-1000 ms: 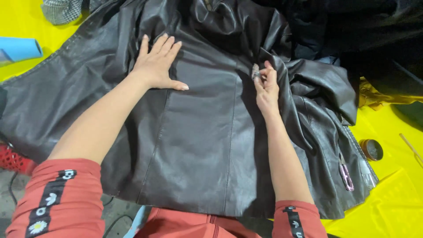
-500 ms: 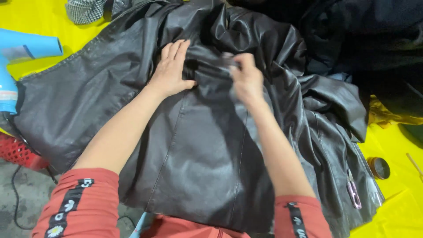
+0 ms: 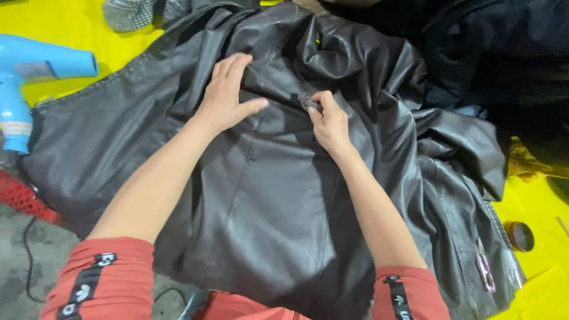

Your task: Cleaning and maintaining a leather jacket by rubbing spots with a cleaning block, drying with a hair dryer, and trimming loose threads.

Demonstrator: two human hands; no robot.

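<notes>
A black leather jacket (image 3: pixel 267 201) lies spread back-up over a yellow table (image 3: pixel 65 29). My left hand (image 3: pixel 228 95) rests flat on the leather near the collar, fingers together and thumb out to the right. Just to its right, my right hand (image 3: pixel 329 121) pinches a small dark grey scrap (image 3: pixel 309 103) between thumb and fingers and presses it against the jacket. Both forearms reach out from red sleeves with black striped cuffs.
A light blue hair dryer (image 3: pixel 26 77) stands at the left edge, above a red crate (image 3: pixel 21 198). More dark garments (image 3: pixel 492 53) are piled at the back right. A small round brown tin (image 3: pixel 520 236) sits on the yellow cover at the right.
The view shifted so the jacket sits lower and further right. My right hand moved left from the jacket's right side to beside my left hand, still pinching the small scrap.
</notes>
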